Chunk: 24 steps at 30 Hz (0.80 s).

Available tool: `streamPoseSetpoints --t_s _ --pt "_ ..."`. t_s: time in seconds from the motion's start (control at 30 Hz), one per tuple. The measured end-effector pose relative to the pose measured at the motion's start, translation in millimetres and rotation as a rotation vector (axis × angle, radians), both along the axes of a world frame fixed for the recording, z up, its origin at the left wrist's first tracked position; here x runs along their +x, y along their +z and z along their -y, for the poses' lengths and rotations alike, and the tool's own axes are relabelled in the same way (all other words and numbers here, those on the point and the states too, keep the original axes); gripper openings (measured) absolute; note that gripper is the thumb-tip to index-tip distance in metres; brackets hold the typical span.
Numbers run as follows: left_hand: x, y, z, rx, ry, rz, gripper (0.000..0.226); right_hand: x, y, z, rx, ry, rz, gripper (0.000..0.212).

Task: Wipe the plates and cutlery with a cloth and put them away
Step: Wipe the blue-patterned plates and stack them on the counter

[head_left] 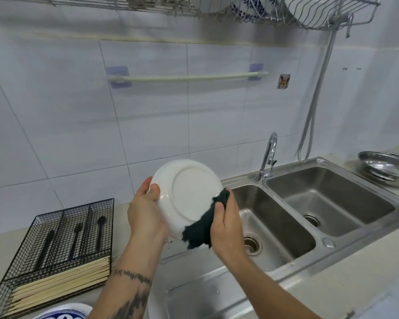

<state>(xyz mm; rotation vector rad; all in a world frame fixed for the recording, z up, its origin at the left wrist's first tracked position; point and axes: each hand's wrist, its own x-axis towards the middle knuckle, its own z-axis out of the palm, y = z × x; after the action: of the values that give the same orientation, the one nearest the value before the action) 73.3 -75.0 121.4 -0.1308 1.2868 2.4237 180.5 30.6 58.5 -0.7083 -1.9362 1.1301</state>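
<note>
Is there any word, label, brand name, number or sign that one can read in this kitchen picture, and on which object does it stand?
No readable text appears anywhere.
Small square sticker on the white wall tile: a brownish picture only, too blurred to read.
White round plate, underside showing, held by the left hand and wiped with the dark green cloth in the right hand: no mark visible.

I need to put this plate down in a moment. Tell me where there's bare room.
Free: the steel drainboard in front of the left sink basin, and both basins, the right basin included. Bare counter lies right of the sinks, below the steel lid. Crowded: the left counter, filled by the wire cutlery tray.
</note>
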Motion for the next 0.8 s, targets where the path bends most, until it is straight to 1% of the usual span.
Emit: streamPoseSetpoints --t_s 0.1,0.17,0.23,0.27,0.3,0.37,0.43,0.5,0.53,0.57,0.67,0.7,0.73,0.8 --pt "-3.5 0.9 -0.4 0.029 0.012 -0.008 0.030 -1.0 -11.3 21.6 -0.045 0.017 -0.015 0.056" --pt "-2.8 0.9 -1.1 0.017 -0.025 -0.043 0.031 -4.9 -9.1 15.3 -0.050 0.003 -0.035 0.059" --pt "-0.5 -0.7 -1.9 -0.013 -0.073 -0.064 0.031 -9.3 0.0 0.4 -0.007 -0.012 -0.002 0.063" --pt "2.6 -1.1 -2.1 -0.034 -0.103 -0.075 0.030 -11.4 6.4 -7.1 0.048 -0.020 0.024 0.064" --pt "6.1 -2.7 -2.4 -0.058 -0.129 -0.092 0.030 -13.1 12.9 -12.2 0.142 -0.019 0.047 0.063" --pt "14.5 -6.3 -1.9 -0.099 -0.179 -0.149 0.028 -17.5 25.4 -14.5 0.413 0.020 0.090 0.059" --pt "19.9 -8.1 1.0 -0.116 -0.214 -0.203 0.028 -20.4 36.6 -13.4 0.673 0.126 0.146 0.058" --pt "18.7 -5.6 5.8 -0.090 -0.204 -0.207 0.030 -18.7 46.1 -16.4 0.844 0.219 0.175 0.059" --pt "16.6 -4.0 7.8 -0.074 -0.195 -0.205 0.031 -17.1 49.7 -21.2 0.868 0.232 0.180 0.059" --pt "14.8 -1.8 9.3 -0.066 -0.190 -0.216 0.032 -16.1 53.0 -26.8 0.836 0.220 0.177 0.058" --pt "15.9 5.1 12.8 -0.081 -0.206 -0.284 0.033 -17.4 58.3 -33.4 0.600 0.091 0.100 0.053" --pt "16.8 6.2 12.9 -0.088 -0.211 -0.304 0.033 -18.6 60.7 -28.7 0.597 0.069 0.081 0.052" --pt "17.4 6.3 13.1 -0.098 -0.218 -0.320 0.033 -20.4 62.3 -22.2 0.646 0.078 0.075 0.052" --pt "20.3 7.2 12.7 -0.107 -0.245 -0.342 0.035 -23.5 65.9 -11.6 0.818 0.159 0.088 0.051"
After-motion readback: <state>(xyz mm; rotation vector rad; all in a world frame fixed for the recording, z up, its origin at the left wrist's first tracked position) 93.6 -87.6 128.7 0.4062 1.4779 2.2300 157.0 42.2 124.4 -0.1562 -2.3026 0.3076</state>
